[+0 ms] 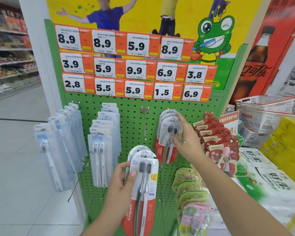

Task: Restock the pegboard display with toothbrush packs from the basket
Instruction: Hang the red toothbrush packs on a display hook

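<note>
Holding a small stack of Colgate toothbrush packs [141, 184] near the lower middle of the green pegboard [133, 116], the left hand [121, 181] is closed on them — thumb across the clear front, fingers behind the left edge. At least two packs show in the stack, fanned slightly at their rounded tops. Up and to the right, the right hand [186, 133] reaches to the same kind of packs already hanging [167, 133] on a peg; its fingers are spread loosely against their fronts and the wire hook, and whether it pinches anything I cannot tell. An empty hook [145, 123] juts out just left of those hung packs. White baskets [262, 113] are stacked at the far right; their contents are not visible.

These packs look light and fairly stiff — thin card backing under a moulded clear blister, likely slick to the touch and apt to slide off one another when stacked. A grip at the upper edge, beside the hang hole, should give the best control for threading a pack onto the peg, one at a time.
</note>
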